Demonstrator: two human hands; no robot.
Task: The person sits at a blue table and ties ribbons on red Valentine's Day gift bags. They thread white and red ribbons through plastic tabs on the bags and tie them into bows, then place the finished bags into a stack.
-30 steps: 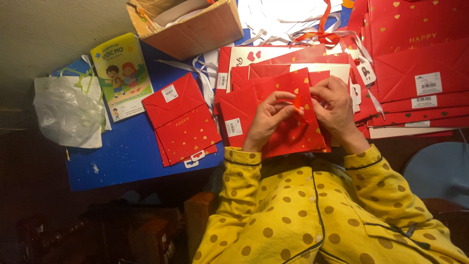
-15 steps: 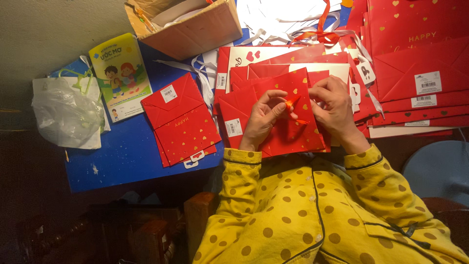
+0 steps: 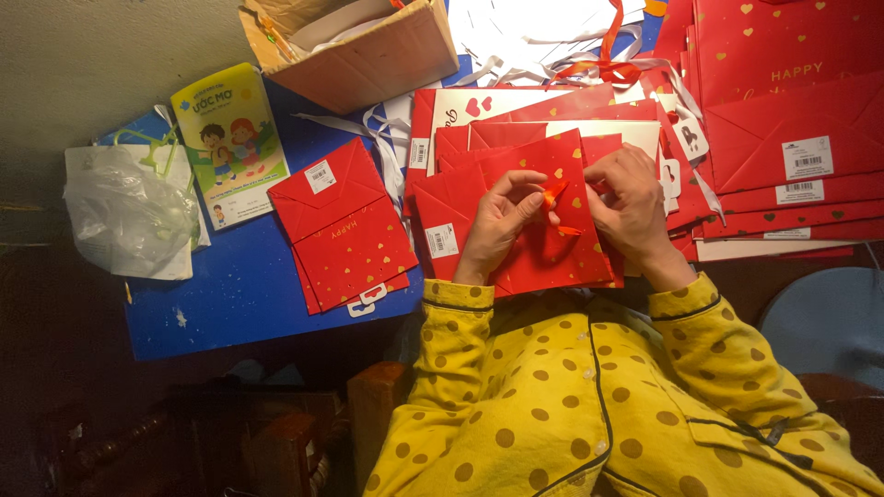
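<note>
At centre, we pinch orange ribbon [image 3: 555, 195] on red bag [image 3: 543, 244]: left hand [image 3: 502, 221], right hand [image 3: 631, 207] closed on it. Ribbon not yet tied; flat bags [image 3: 345, 225] at 9 o'clock, stack [image 3: 792, 156] at 2 wait.

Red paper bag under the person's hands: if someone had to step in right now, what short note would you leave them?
Left hand: fingertips pinching the orange ribbon on the flat red paper bag.
Right hand: gripping the ribbon's other side, resting on the same bag.
Around: a finished-looking red bag lies flat to the left on the blue table; a stack of red bags sits right; cardboard box behind.
Done: ribbon is at the bag's top.
Left: the ribbon is not yet tied, as far as shows.
</note>
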